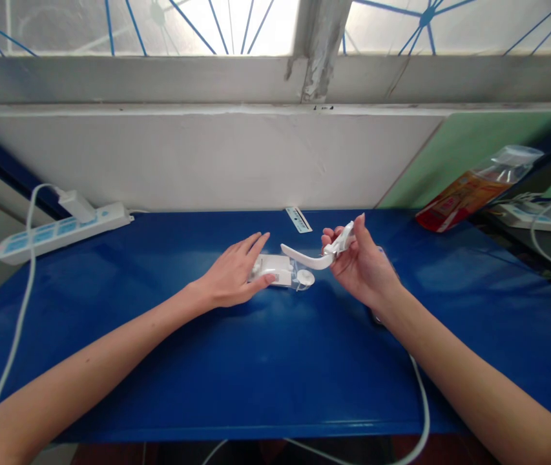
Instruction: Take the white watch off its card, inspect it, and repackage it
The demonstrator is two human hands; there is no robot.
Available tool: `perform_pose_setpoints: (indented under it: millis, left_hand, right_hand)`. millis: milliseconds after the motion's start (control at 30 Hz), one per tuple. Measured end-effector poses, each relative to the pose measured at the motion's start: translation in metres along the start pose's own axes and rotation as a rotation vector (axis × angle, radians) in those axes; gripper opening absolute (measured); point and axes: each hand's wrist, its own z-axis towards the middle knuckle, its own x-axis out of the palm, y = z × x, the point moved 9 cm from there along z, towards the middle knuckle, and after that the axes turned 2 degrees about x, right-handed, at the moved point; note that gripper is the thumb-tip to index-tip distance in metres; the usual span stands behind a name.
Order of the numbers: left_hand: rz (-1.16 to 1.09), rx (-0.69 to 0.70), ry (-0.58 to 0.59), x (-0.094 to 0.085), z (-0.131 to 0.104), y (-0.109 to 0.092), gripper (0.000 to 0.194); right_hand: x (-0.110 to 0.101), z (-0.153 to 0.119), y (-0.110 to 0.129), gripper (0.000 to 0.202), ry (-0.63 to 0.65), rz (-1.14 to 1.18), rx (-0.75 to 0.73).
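On the blue table lies a clear plastic packet (282, 270) with a white rectangular piece and a white round piece (305, 278) at its right end. My left hand (234, 271) rests at the packet's left end, fingers stretched out, the thumb over its lower edge. My right hand (362, 261) is closed on a white curved strap-like piece (311, 260), raised to the right of the packet. The strap's free end points left over the packet. A dark flat object, mostly hidden, lies under my right wrist.
A white power strip (62, 232) with a plug and cable lies at the left. A small printed card (299, 219) is near the back edge. A bottle (473, 190) of red drink leans at the right, near another power strip (537, 217).
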Motion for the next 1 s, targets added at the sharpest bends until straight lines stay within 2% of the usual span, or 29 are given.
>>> perform_pose_setpoints:
  millis: [67,133,267,333,400,467,533,633,800,1000]
  left_hand:
    - [-0.088,0.070,-0.111,-0.016,0.002,-0.010,0.069]
    - [-0.183,0.147,-0.195,-0.029,0.002,-0.024,0.062]
    - [-0.393,0.210,-0.195,-0.036,0.004,-0.050,0.036]
    - [-0.553,0.088,-0.166,-0.030,0.007,-0.050,0.032]
    - [-0.787,-0.057,-0.145,-0.019,0.008,-0.045,0.036]
    - [-1.074,-0.143,-0.132,-0.005,0.009,-0.043,0.040]
    - [-1.359,-0.222,-0.121,0.010,0.008,-0.041,0.041]
    - [-1.603,-0.320,-0.069,0.028,0.006,-0.039,0.039]
    - [-1.775,-0.423,0.138,0.048,0.000,-0.046,0.033]
    - [-1.845,-0.546,0.141,0.059,-0.004,-0.040,0.030]
  right_hand:
    - [0.006,0.000,0.001,0.038,0.013,-0.007,-0.018]
    - [0.020,0.000,0.002,0.038,0.063,-0.051,-0.044]
    - [0.070,-0.001,0.002,0.042,0.228,-0.153,-0.068]
    - [0.093,-0.001,0.006,0.039,0.274,-0.202,-0.129]
    - [0.109,0.001,0.006,0.032,0.312,-0.210,-0.184]
    - [0.118,0.004,-0.001,0.030,0.366,-0.182,-0.156]
    - [0.123,0.007,-0.018,0.030,0.454,-0.136,-0.029]
    - [0.124,0.006,-0.039,0.025,0.567,-0.089,0.187]
    - [0.114,0.011,-0.051,0.026,0.593,-0.143,0.323]
    - [0.110,0.016,-0.069,0.047,0.643,-0.144,0.489]
